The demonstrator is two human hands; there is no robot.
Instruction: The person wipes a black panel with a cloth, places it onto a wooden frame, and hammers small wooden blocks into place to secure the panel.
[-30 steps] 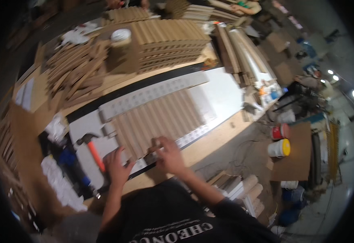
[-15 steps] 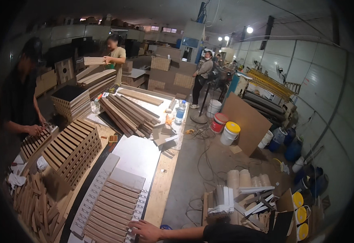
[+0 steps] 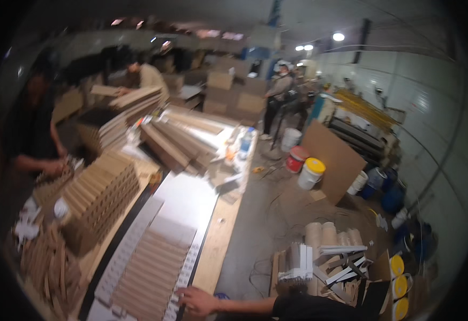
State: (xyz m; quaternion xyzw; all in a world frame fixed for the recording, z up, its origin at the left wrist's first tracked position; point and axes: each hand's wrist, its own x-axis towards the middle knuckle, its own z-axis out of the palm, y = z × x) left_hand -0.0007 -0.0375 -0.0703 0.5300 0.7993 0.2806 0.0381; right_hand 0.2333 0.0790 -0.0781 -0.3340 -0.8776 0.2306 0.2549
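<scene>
My right hand (image 3: pixel 197 300) comes in from the lower edge and lies at the near right side of a rack of parallel brown slats (image 3: pixel 148 267). Its fingers are stretched out and apart, touching the notched right-hand strip (image 3: pixel 191 262) beside the slats; no held object shows. A pale patterned strip (image 3: pixel 129 251) runs along the slats' left side. Beyond them a white board (image 3: pixel 183 195) lies on the wooden workbench (image 3: pixel 218 241). My left hand is out of view. Motion blurs the picture.
Stacked slotted blocks (image 3: pixel 103 187) and loose wood strips (image 3: pixel 57 267) stand at left, where a co-worker (image 3: pixel 33 128) handles pieces. Long boards (image 3: pixel 175 142) and a bottle (image 3: pixel 244 142) lie farther up the bench. Buckets (image 3: pixel 311 174) and a scrap box (image 3: pixel 319 267) are on the floor at right.
The whole view has shifted slightly and blurred. My right hand stays at the slats' right edge. A co-worker at the back has bent down with a board onto the stack.
</scene>
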